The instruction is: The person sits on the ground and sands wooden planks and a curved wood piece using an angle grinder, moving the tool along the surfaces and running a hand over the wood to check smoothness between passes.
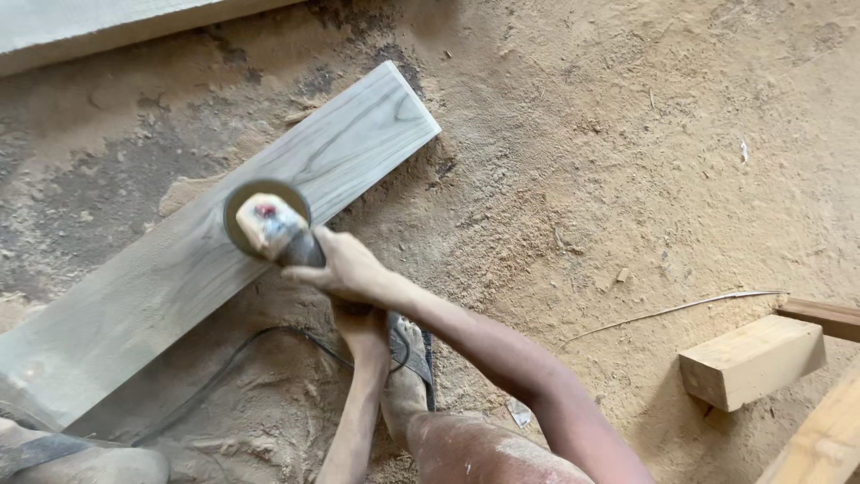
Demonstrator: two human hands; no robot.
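2 bare hands hold an angle grinder (273, 229) against a long grey plank (215, 242) that lies flat on a sawdust-covered floor (627, 152), seen from above by a head camera. The right hand (345, 267) is clenched over the top of the tool's dark body, just behind its round sanding disc. The left hand (358, 324) is mostly hidden beneath the right forearm; it appears to grip the rear of the tool, though its fingers cannot be seen. The disc rests on the plank's near edge, about midway along its length, with the plank running diagonally from the near left corner up toward the far centre of the scene. The plank's whole visible face looks smooth and pale grey with dark grain lines showing, which suggests much of the surface sanding is already done; work now seems to sit along the near edge, and how much of that edge remains cannot be judged. Loose sawdust is heaped thickly around the plank. 1 black power cord (233, 358) curves across the floor from the tool toward the near left. 1 bare foot (405, 367) is planted just below the hands. To the near right lie 1 short pale wood block (751, 358) and more timber pieces, well apart from the plank.
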